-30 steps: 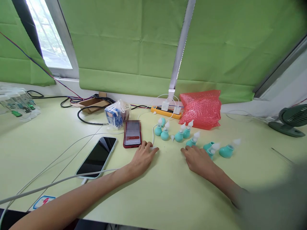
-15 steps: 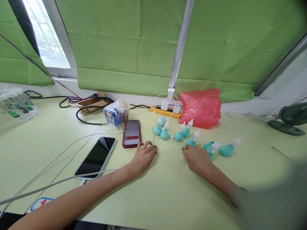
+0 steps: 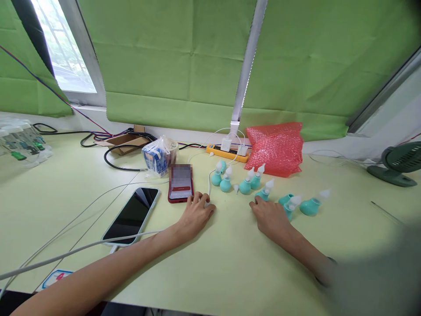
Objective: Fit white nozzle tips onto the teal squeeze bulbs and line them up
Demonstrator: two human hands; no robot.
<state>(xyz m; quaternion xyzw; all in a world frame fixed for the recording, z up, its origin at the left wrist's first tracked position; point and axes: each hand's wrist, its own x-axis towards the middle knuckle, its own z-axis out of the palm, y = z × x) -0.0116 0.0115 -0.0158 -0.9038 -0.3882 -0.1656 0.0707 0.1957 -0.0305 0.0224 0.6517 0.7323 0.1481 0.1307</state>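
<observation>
My left hand (image 3: 194, 217) rests on the table just below the red phone (image 3: 180, 183). Its fingers are bent and apart, and the end of a white cable (image 3: 209, 182) shows between thumb and forefinger. My right hand (image 3: 269, 217) is curled closed on the table, its fingertips pointing left; what they hold, if anything, is hidden. Just behind its knuckles sits a teal bulb-shaped piece with a white tip (image 3: 264, 193), partly covered. Right of that hand is another teal piece (image 3: 310, 206) lying tilted. Several more teal pieces (image 3: 225, 184) stand between and behind my hands.
A white-edged phone (image 3: 131, 216) lies left with cables around it. Behind are a plastic-wrapped blue pack (image 3: 155, 159), an orange power strip (image 3: 222, 152) and a red bubble-wrap bag (image 3: 275, 149). A dark green fan (image 3: 399, 162) stands far right, near a thin rod (image 3: 386, 211).
The fingers of my left hand have shifted slightly up and spread, uncovering a small white cable end. My right hand and the teal pieces have stayed in place.
</observation>
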